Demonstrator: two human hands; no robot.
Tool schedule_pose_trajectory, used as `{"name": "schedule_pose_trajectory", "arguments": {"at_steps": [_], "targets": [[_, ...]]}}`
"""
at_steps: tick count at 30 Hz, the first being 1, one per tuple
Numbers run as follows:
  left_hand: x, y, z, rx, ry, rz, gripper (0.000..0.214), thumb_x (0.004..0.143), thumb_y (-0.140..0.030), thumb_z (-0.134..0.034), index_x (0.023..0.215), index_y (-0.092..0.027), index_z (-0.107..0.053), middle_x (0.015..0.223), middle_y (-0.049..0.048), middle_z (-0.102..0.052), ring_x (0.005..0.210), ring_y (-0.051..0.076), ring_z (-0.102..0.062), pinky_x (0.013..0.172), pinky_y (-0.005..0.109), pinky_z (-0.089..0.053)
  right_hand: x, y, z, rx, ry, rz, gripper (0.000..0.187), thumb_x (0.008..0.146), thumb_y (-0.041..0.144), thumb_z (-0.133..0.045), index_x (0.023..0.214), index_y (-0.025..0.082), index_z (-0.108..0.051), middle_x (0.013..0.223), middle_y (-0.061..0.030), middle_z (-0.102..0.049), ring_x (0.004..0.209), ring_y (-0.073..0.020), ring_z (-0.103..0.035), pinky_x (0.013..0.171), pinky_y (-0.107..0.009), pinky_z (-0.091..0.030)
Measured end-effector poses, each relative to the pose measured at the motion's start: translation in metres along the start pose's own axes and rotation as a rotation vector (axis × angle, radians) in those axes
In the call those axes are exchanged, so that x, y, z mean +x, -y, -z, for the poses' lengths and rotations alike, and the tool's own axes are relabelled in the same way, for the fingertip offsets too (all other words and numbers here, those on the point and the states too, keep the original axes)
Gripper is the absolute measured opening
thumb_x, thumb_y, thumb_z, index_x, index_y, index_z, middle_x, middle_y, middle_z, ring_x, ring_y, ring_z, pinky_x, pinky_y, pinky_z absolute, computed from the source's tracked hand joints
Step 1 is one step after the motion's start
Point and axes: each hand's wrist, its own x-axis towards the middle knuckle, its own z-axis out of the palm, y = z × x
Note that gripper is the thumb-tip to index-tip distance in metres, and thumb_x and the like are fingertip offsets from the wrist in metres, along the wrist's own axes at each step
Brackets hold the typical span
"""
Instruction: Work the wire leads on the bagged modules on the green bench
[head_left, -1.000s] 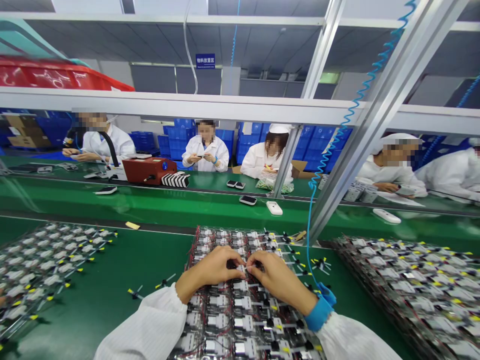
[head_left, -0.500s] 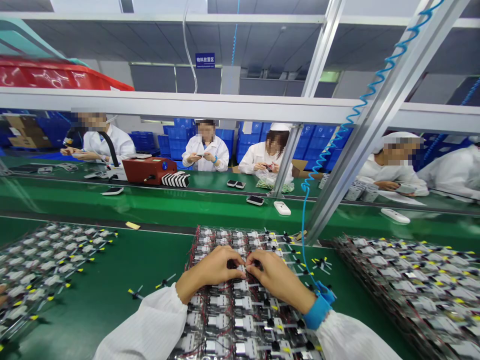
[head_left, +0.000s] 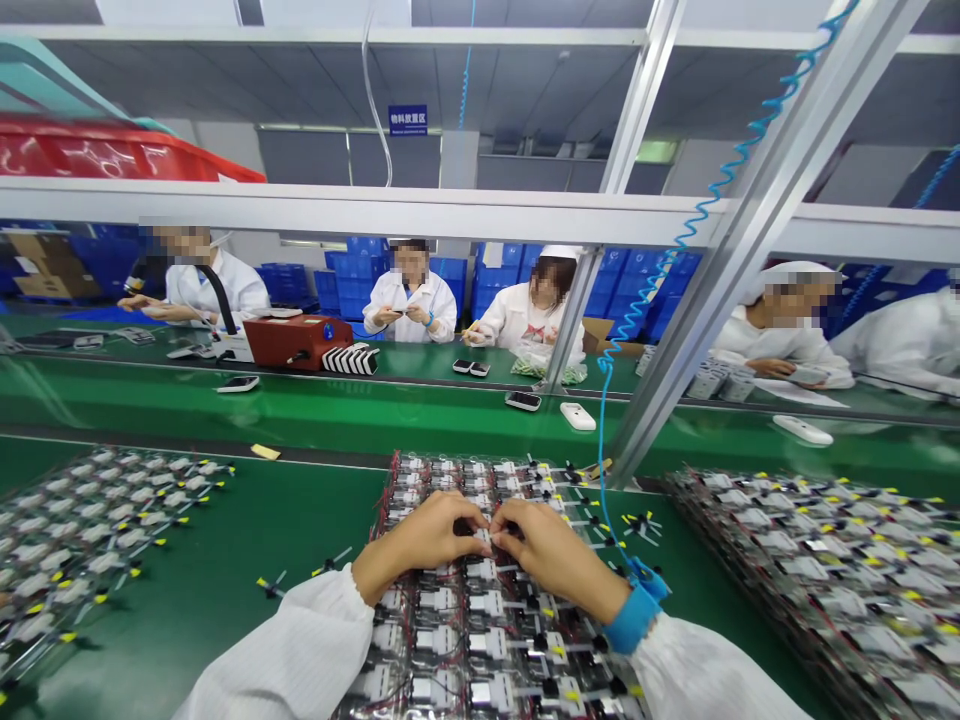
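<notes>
My left hand (head_left: 435, 530) and my right hand (head_left: 544, 548) meet over a clear plastic tray (head_left: 409, 655) in front of me. Rows of small white parts with red and black wires fill that tray. Thumb and fingers of both hands are closed in a pinch above one of the white parts (head_left: 484, 537) in the tray's middle rows. Between the fingertips, whatever they grip is mostly hidden. Around my right wrist sits a blue wrist strap (head_left: 634, 615), joined to a coiled blue cord (head_left: 602, 460).
More loaded trays lie at left (head_left: 97, 520) and stacked at right (head_left: 832, 560). Loose black-and-yellow wired pieces (head_left: 271, 585) rest on the green bench (head_left: 210, 640). Beyond runs a green conveyor (head_left: 390, 420) with white devices (head_left: 577, 415). A metal post (head_left: 697, 330) rises at right; co-workers sit opposite.
The white devices on the conveyor have shifted to the right. A co-worker opposite has moved one hand out to the left side. My hands have stayed almost in place.
</notes>
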Motion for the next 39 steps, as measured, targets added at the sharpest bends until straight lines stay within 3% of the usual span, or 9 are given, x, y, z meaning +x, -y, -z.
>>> {"name": "schedule_pose_trajectory", "arguments": {"at_steps": [9, 20, 26, 29, 33, 36, 39], "targets": [[-0.001, 0.001, -0.001, -0.026, 0.0, 0.003, 0.024, 0.078, -0.036, -0.081, 0.096, -0.021, -0.076, 0.093, 0.0029, -0.077, 0.092, 0.02, -0.067, 0.086, 0.027, -0.044, -0.003, 0.001, 0.007, -0.085, 0.04, 0.042, 0.012, 0.096, 0.008, -0.064, 0.093, 0.018, -0.069, 0.098, -0.0038, -0.064, 0.097, -0.0222, -0.06, 0.083, -0.03, -0.041], [-0.001, -0.004, 0.0, 0.017, -0.003, 0.014, 0.023, 0.078, -0.037, -0.081, 0.091, -0.018, -0.077, 0.086, 0.0044, -0.074, 0.087, 0.02, -0.065, 0.079, 0.025, -0.043, 0.001, 0.008, 0.006, -0.162, 0.043, 0.109, 0.014, 0.095, 0.005, -0.063, 0.089, 0.016, -0.07, 0.097, -0.004, -0.064, 0.099, -0.0233, -0.055, 0.088, -0.033, -0.043], [-0.004, -0.008, 0.005, -0.066, -0.01, 0.097, 0.035, 0.075, -0.037, -0.083, 0.103, -0.02, -0.071, 0.091, 0.0023, -0.073, 0.089, 0.02, -0.065, 0.08, 0.026, -0.045, -0.005, 0.011, 0.019, -0.213, -0.044, 0.096, 0.013, 0.09, 0.007, -0.069, 0.1, 0.016, -0.073, 0.107, -0.0069, -0.064, 0.106, -0.0294, -0.051, 0.094, -0.043, -0.044], [-0.011, -0.016, 0.015, -0.005, 0.028, 0.091, 0.025, 0.081, -0.037, -0.077, 0.097, -0.019, -0.068, 0.097, 0.0038, -0.07, 0.099, 0.022, -0.062, 0.088, 0.03, -0.046, -0.018, -0.005, 0.044, -0.21, -0.192, 0.101, 0.02, 0.093, 0.014, -0.064, 0.112, 0.016, -0.071, 0.116, -0.0091, -0.061, 0.11, -0.0298, -0.05, 0.099, -0.047, -0.043], [-0.02, -0.024, 0.02, 0.1, 0.057, 0.079, 0.013, 0.088, -0.027, -0.067, 0.1, -0.02, -0.068, 0.106, 0.0061, -0.068, 0.111, 0.024, -0.056, 0.097, 0.037, -0.044, -0.053, -0.052, 0.069, -0.067, -0.368, 0.065, 0.031, 0.098, 0.04, -0.048, 0.107, 0.021, -0.07, 0.113, -0.0089, -0.064, 0.109, -0.0311, -0.055, 0.099, -0.053, -0.045], [-0.024, -0.022, 0.015, 0.115, 0.024, 0.069, 0.023, 0.091, -0.03, -0.064, 0.112, -0.022, -0.066, 0.115, 0.0074, -0.066, 0.114, 0.024, -0.055, 0.102, 0.04, -0.044, -0.089, -0.089, 0.066, 0.052, -0.458, -0.049, 0.043, 0.093, 0.059, -0.047, 0.1, 0.025, -0.073, 0.11, -0.0066, -0.068, 0.106, -0.0309, -0.061, 0.095, -0.051, -0.051], [-0.025, -0.018, 0.009, 0.139, 0.021, 0.034, 0.025, 0.093, -0.032, -0.061, 0.115, -0.022, -0.067, 0.115, 0.0077, -0.066, 0.113, 0.024, -0.055, 0.103, 0.041, -0.044, -0.126, -0.114, 0.051, 0.133, -0.522, -0.148, 0.05, 0.087, 0.07, -0.05, 0.092, 0.026, -0.076, 0.102, -0.0052, -0.071, 0.097, -0.0277, -0.067, 0.082, -0.039, -0.06]]}}
